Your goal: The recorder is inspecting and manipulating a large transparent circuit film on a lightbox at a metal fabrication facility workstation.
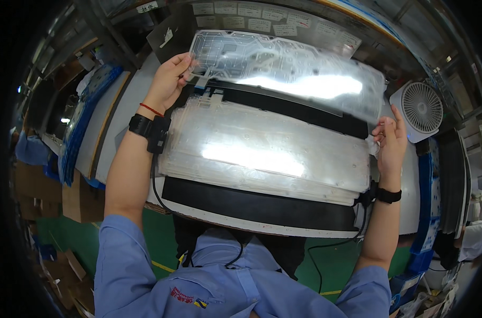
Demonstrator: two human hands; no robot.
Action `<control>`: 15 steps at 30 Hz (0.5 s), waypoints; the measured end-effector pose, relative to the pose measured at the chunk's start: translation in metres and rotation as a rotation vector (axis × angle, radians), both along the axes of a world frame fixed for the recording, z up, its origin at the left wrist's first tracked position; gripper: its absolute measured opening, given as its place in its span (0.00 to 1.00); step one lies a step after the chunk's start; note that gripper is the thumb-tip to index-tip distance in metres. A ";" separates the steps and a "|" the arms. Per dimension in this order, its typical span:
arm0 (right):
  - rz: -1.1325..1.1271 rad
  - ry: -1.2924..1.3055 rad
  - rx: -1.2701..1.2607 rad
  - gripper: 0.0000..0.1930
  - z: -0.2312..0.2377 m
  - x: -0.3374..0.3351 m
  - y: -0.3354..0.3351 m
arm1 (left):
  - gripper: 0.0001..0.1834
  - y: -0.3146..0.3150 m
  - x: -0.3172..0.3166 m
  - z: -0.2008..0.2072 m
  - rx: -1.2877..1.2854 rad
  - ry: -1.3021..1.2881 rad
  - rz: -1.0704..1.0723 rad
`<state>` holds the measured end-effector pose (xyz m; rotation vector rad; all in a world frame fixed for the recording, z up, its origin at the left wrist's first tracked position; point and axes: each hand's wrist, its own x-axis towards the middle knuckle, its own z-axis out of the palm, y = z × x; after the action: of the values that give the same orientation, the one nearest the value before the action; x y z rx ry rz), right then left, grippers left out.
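Between my two hands a clear plastic sheet with printed circuit traces (283, 61) is held up, tilted and shining with glare. My left hand (172, 79) pinches its left end, close to a short connector tail (202, 82). At the lower right corner my right hand (390, 135) pinches the sheet between thumb and fingers, one finger raised. Below it lies a stack of similar clear sheets (267, 143), with slightly uneven edges. The stack rests on a black mat (251, 208), which shows along the front and behind the stack.
A round white fan (421, 108) stands at the right of the white table (129, 114). Blue trays (429, 196) are on the right, more blue sheets (92, 100) on the left. A grey panel with paper labels (272, 18) is at the back. Cables (325, 246) hang near my body.
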<state>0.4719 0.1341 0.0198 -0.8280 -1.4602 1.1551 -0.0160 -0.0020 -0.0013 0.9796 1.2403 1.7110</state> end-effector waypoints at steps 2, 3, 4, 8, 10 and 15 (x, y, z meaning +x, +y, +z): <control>-0.003 -0.013 -0.005 0.24 -0.001 0.001 0.000 | 0.16 0.003 0.009 0.002 0.009 -0.050 0.099; -0.004 -0.019 -0.006 0.24 -0.001 0.002 0.001 | 0.17 0.003 0.012 0.004 0.011 -0.055 0.116; -0.013 -0.049 -0.006 0.23 -0.003 0.003 0.002 | 0.19 0.003 0.014 0.007 0.013 -0.060 0.133; -0.001 -0.226 0.006 0.19 -0.007 0.007 0.007 | 0.21 -0.001 0.012 0.007 -0.032 -0.039 0.078; 0.039 -0.393 0.030 0.17 -0.010 0.007 0.006 | 0.21 -0.001 0.017 0.009 -0.065 -0.001 0.045; 0.310 -0.864 0.213 0.14 -0.006 0.006 -0.004 | 0.22 -0.002 0.024 0.012 -0.118 0.097 0.052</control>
<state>0.4776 0.1296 0.0136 -1.0308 -2.4432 0.8544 0.0083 -0.0035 0.0104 0.9774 1.4241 1.6260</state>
